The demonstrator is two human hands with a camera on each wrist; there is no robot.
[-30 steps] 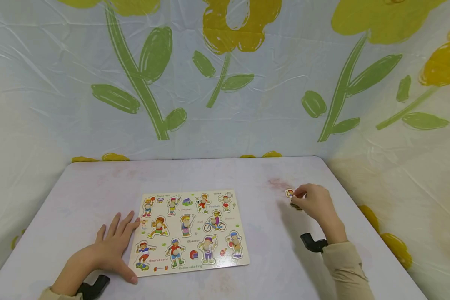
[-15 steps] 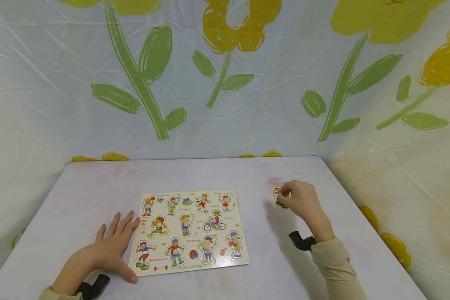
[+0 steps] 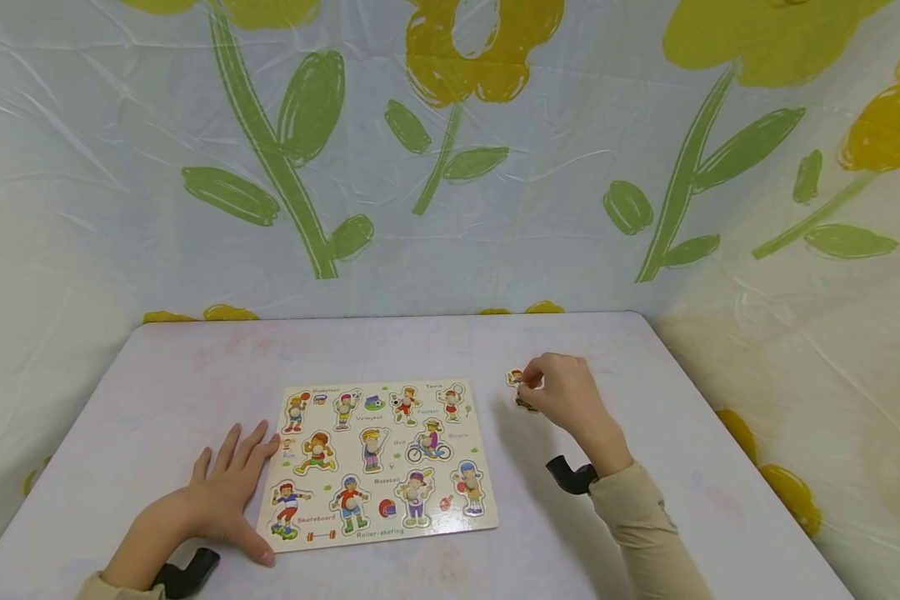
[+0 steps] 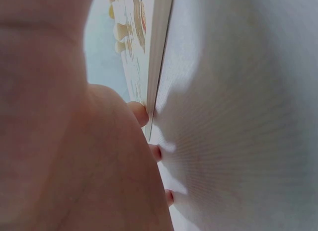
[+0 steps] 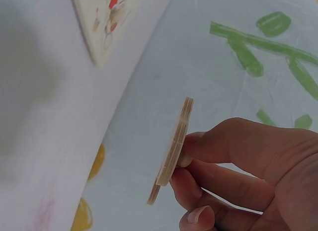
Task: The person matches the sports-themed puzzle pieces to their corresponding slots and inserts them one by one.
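Observation:
Raised above the table to the right of the puzzle board, my right hand [image 3: 566, 396] pinches a small wooden puzzle piece [image 3: 515, 377] with a printed figure. The right wrist view shows this puzzle piece [image 5: 173, 149] edge-on, with thumb and fingertips at the knob on its back side. My left hand [image 3: 217, 504] lies with fingers spread at the left side of the cream puzzle board [image 3: 450, 522]. Its index fingertip and thumb meet the board's edge. Sports figures, many with round knobs, fill the board in rows. Seen from the left wrist, the board's edge [image 4: 158, 47] lies flat on the table.
The pale table [image 3: 195, 358] carries the board left of centre. Behind it hangs a light cloth [image 3: 532, 242] with yellow flowers and green leaves, and it also runs along both sides. A black wrist mount [image 3: 570, 475] sits below the right hand.
My right hand has moved left with the puzzle piece, from the table's right side to near the board's upper right corner. The left hand and the board have stayed put.

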